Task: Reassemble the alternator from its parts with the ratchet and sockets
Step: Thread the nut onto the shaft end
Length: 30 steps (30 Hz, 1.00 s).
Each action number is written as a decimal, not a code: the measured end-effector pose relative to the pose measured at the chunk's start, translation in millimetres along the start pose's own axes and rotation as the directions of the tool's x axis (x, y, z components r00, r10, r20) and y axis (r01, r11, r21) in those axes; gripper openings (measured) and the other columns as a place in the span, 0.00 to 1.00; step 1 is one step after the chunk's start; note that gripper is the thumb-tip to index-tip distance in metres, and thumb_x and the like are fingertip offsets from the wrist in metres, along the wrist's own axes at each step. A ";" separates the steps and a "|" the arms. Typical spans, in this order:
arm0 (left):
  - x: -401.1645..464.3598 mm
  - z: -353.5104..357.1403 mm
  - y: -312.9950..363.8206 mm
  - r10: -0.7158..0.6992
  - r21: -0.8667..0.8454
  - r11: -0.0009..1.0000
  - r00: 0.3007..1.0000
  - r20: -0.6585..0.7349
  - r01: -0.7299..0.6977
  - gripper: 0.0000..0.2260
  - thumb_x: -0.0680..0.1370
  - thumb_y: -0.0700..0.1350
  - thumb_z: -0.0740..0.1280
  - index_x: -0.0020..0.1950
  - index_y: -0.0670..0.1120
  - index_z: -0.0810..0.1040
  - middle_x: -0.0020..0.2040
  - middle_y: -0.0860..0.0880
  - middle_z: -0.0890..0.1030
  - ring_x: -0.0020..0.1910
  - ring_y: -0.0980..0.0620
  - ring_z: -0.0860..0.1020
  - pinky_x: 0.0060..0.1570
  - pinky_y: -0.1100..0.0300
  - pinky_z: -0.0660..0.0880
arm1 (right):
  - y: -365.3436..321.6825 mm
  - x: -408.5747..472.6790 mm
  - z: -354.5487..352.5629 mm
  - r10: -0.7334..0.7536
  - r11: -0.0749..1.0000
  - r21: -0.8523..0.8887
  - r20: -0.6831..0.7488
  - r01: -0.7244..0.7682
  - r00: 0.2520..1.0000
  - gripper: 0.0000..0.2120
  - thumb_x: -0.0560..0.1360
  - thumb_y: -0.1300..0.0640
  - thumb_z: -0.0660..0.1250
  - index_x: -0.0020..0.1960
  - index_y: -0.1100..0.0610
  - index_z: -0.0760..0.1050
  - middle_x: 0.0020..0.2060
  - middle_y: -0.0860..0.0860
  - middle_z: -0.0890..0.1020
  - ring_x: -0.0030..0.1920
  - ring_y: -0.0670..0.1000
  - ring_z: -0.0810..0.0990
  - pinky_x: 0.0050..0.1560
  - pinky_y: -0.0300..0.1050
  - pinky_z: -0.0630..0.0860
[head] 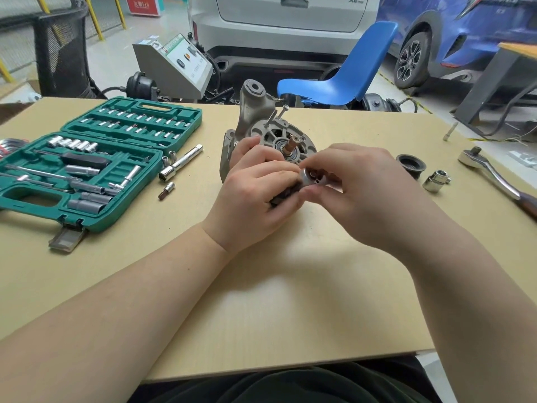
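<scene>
The grey alternator housing (263, 126) stands on the table (290, 286) with its copper-coloured shaft (292, 142) pointing up and two long bolts (277, 113) sticking out of its rim. In front of it my left hand (255, 196) grips a small dark and silver part (308, 180). My right hand (360, 184) pinches the same part's silver end with its fingertips. The ratchet (491, 173) lies at the right edge, with a loose socket (436, 180) and a black cap (411, 165) beside it.
An open green socket case (96, 158) fills the left side, with an extension bar (181, 162) and small bit sockets (166, 190) loose beside it. A single bolt (449, 131) stands at the far right. Beyond the table are a blue chair (343, 74) and parked cars.
</scene>
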<state>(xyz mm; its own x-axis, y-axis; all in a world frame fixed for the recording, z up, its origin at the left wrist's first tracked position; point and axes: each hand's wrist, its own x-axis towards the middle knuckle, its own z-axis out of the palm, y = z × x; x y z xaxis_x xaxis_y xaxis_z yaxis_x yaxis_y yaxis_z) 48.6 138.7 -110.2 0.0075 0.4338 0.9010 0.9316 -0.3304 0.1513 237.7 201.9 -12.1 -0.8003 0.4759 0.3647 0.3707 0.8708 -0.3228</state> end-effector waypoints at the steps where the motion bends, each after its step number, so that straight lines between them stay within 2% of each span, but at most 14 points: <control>1: -0.1 0.0 0.4 -0.002 -0.011 1.000 1.000 -0.010 0.002 0.05 0.80 0.44 0.78 0.48 0.43 0.89 0.51 0.50 0.89 0.50 0.45 0.82 0.72 0.39 0.69 | 0.9 -0.9 2.0 0.025 0.999 -0.021 -0.021 -0.025 0.999 0.10 0.76 0.45 0.72 0.51 0.51 0.82 0.41 0.44 0.81 0.45 0.51 0.78 0.47 0.51 0.76; 4: -0.3 -0.8 0.6 -0.011 -0.024 1.000 1.000 -0.010 0.011 0.05 0.80 0.45 0.78 0.47 0.43 0.89 0.51 0.51 0.89 0.50 0.46 0.82 0.72 0.37 0.70 | -0.4 -5.1 4.3 0.069 0.998 -0.002 -0.068 -0.069 0.995 0.15 0.74 0.39 0.72 0.44 0.51 0.80 0.36 0.44 0.80 0.40 0.48 0.77 0.40 0.47 0.74; 7: 0.4 -1.4 0.1 -0.009 -0.011 1.000 1.000 0.018 0.009 0.07 0.80 0.44 0.78 0.46 0.42 0.89 0.50 0.50 0.89 0.51 0.45 0.81 0.73 0.39 0.68 | -1.0 -4.4 2.6 -0.003 1.000 0.003 -0.013 0.003 1.000 0.07 0.77 0.49 0.73 0.51 0.51 0.81 0.44 0.45 0.81 0.46 0.52 0.79 0.48 0.53 0.77; 9: 0.4 -2.0 0.1 -0.011 0.002 1.000 1.000 0.030 0.011 0.06 0.80 0.42 0.78 0.45 0.41 0.88 0.49 0.50 0.88 0.50 0.44 0.81 0.73 0.40 0.68 | -1.4 -2.4 -0.8 -0.030 0.999 0.021 0.018 0.029 0.999 0.09 0.78 0.55 0.73 0.58 0.49 0.82 0.50 0.44 0.81 0.51 0.52 0.80 0.53 0.53 0.76; 10: 0.3 -2.1 0.5 -0.011 0.005 1.000 1.000 0.029 0.011 0.07 0.80 0.42 0.78 0.45 0.40 0.87 0.49 0.50 0.88 0.50 0.44 0.81 0.73 0.40 0.68 | -0.6 -1.6 -1.4 -0.037 0.999 0.029 0.024 0.036 0.999 0.11 0.78 0.55 0.73 0.59 0.49 0.82 0.51 0.44 0.81 0.52 0.52 0.80 0.54 0.53 0.76; 12: 0.4 -2.0 1.8 -0.008 -0.003 1.000 1.000 0.016 0.008 0.06 0.80 0.43 0.77 0.46 0.41 0.88 0.50 0.50 0.88 0.50 0.44 0.82 0.73 0.39 0.68 | -1.5 -1.0 0.2 -0.012 1.000 -0.011 0.023 0.012 1.000 0.09 0.78 0.49 0.71 0.56 0.50 0.82 0.48 0.45 0.80 0.49 0.52 0.79 0.52 0.53 0.76; 14: 0.2 -2.2 2.8 -0.017 -0.020 1.000 1.000 0.003 0.017 0.05 0.80 0.43 0.77 0.48 0.42 0.89 0.51 0.50 0.89 0.50 0.45 0.82 0.72 0.37 0.69 | 0.3 -0.6 3.9 0.045 0.997 -0.060 0.013 -0.044 0.999 0.16 0.77 0.39 0.66 0.51 0.52 0.80 0.42 0.46 0.79 0.46 0.52 0.77 0.48 0.52 0.74; 16: 0.2 -2.3 2.6 -0.025 -0.027 0.999 1.000 0.001 0.025 0.05 0.80 0.43 0.77 0.47 0.43 0.89 0.51 0.51 0.89 0.50 0.45 0.82 0.72 0.36 0.70 | -0.6 -1.1 4.8 0.051 0.997 -0.065 0.015 -0.049 0.999 0.18 0.76 0.38 0.64 0.49 0.52 0.78 0.41 0.46 0.78 0.45 0.52 0.76 0.46 0.51 0.73; 19: 0.5 -3.1 1.4 -0.022 -0.018 1.000 0.999 0.024 0.022 0.06 0.80 0.43 0.78 0.46 0.42 0.88 0.50 0.51 0.88 0.51 0.45 0.81 0.73 0.40 0.68 | 0.0 -0.6 2.2 -0.029 1.000 -0.010 0.036 0.029 0.999 0.07 0.79 0.51 0.70 0.55 0.51 0.80 0.48 0.45 0.79 0.48 0.52 0.78 0.51 0.53 0.75; 21: 0.2 -3.3 1.3 -0.022 -0.007 1.000 0.999 0.035 0.023 0.07 0.80 0.43 0.78 0.44 0.41 0.87 0.49 0.50 0.88 0.51 0.45 0.81 0.73 0.40 0.68 | 1.4 0.5 -0.3 -0.051 0.999 0.014 0.059 0.050 0.997 0.09 0.78 0.55 0.72 0.59 0.49 0.81 0.50 0.44 0.79 0.51 0.52 0.78 0.53 0.53 0.75; 23: 0.1 -2.6 2.6 -0.026 -0.005 1.000 0.999 0.026 0.026 0.07 0.81 0.43 0.77 0.46 0.41 0.88 0.49 0.50 0.88 0.51 0.45 0.81 0.72 0.39 0.68 | 1.9 1.7 0.0 -0.033 0.999 -0.009 0.053 0.034 0.998 0.08 0.78 0.50 0.71 0.56 0.50 0.81 0.47 0.44 0.79 0.49 0.52 0.77 0.51 0.52 0.75; 25: 0.2 -2.3 4.1 -0.030 -0.017 0.999 1.000 0.010 0.030 0.06 0.81 0.44 0.77 0.47 0.43 0.89 0.50 0.50 0.89 0.50 0.45 0.82 0.72 0.37 0.69 | 3.9 1.6 3.6 0.018 0.998 -0.054 0.029 -0.016 0.999 0.13 0.78 0.42 0.68 0.50 0.51 0.79 0.42 0.45 0.78 0.45 0.51 0.76 0.45 0.50 0.73; 27: 0.7 -2.5 4.1 -0.033 -0.024 0.999 0.999 0.005 0.033 0.05 0.80 0.44 0.78 0.46 0.43 0.89 0.50 0.51 0.89 0.50 0.45 0.83 0.71 0.36 0.70 | 3.2 -0.1 5.2 0.028 0.998 -0.060 0.016 -0.027 0.999 0.15 0.77 0.39 0.67 0.48 0.52 0.78 0.40 0.46 0.78 0.43 0.51 0.75 0.43 0.50 0.72; 30: 1.3 -3.1 3.4 -0.034 -0.011 0.999 0.999 0.028 0.034 0.06 0.79 0.44 0.79 0.45 0.42 0.89 0.49 0.50 0.89 0.50 0.44 0.82 0.72 0.39 0.69 | 2.6 -1.4 4.2 -0.047 0.999 -0.008 0.020 0.047 0.999 0.08 0.78 0.51 0.72 0.55 0.52 0.80 0.46 0.45 0.79 0.47 0.52 0.78 0.50 0.53 0.76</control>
<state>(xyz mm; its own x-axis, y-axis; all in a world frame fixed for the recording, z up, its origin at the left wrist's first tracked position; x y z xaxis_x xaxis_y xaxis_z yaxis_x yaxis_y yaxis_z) 50.7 135.5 -107.3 -0.0139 0.4676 0.8838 0.9274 -0.3244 0.1862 237.9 203.0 -17.1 -0.8260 0.4323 0.3619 0.3369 0.8931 -0.2980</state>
